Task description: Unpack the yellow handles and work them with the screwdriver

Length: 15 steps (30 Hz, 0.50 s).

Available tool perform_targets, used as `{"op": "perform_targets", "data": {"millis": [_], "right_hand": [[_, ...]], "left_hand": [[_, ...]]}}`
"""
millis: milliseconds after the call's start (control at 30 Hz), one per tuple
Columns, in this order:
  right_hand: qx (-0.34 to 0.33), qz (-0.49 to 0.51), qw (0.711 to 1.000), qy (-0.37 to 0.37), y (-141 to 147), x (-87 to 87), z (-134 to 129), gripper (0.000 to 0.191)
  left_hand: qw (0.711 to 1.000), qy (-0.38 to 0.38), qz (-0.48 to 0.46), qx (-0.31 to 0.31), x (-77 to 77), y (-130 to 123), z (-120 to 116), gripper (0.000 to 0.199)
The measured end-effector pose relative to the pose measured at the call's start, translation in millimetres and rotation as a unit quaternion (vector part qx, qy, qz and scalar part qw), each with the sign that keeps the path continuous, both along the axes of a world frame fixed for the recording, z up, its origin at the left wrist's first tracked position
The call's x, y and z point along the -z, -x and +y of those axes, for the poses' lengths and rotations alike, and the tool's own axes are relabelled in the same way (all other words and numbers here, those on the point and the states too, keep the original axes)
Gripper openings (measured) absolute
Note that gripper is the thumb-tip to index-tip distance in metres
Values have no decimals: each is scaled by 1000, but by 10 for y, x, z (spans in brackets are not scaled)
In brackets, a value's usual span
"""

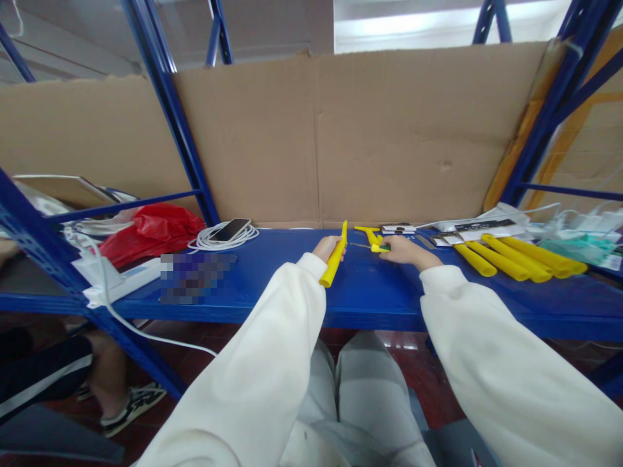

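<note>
My left hand is closed around a long yellow plastic piece, slim at the top and wider at its lower end. My right hand grips a screwdriver with a yellow and green handle. Its thin metal shaft points left at the yellow piece; whether the tip touches it, I cannot tell. Just behind the screwdriver lies another yellow part with a crossbar-like end. To the right of my right hand, several yellow tapered pieces lie side by side on the blue shelf top.
On the left are a phone on a coiled white cable, a red plastic bag and a white box. Cardboard walls off the back between blue posts. Another person's leg shows at lower left.
</note>
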State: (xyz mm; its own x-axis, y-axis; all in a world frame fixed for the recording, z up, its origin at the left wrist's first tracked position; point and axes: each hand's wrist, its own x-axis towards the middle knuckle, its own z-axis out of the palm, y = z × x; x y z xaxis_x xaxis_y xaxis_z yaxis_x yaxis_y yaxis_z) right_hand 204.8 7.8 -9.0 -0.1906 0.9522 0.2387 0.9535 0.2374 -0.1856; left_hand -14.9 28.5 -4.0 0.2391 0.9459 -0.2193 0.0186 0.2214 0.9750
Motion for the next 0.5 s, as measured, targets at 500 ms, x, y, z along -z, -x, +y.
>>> {"op": "perform_targets", "data": {"millis": [500], "right_hand": [[-145, 97, 984, 30, -5, 112, 98, 14]], "left_hand": [[998, 6, -10, 62, -93, -36, -157, 28]]}}
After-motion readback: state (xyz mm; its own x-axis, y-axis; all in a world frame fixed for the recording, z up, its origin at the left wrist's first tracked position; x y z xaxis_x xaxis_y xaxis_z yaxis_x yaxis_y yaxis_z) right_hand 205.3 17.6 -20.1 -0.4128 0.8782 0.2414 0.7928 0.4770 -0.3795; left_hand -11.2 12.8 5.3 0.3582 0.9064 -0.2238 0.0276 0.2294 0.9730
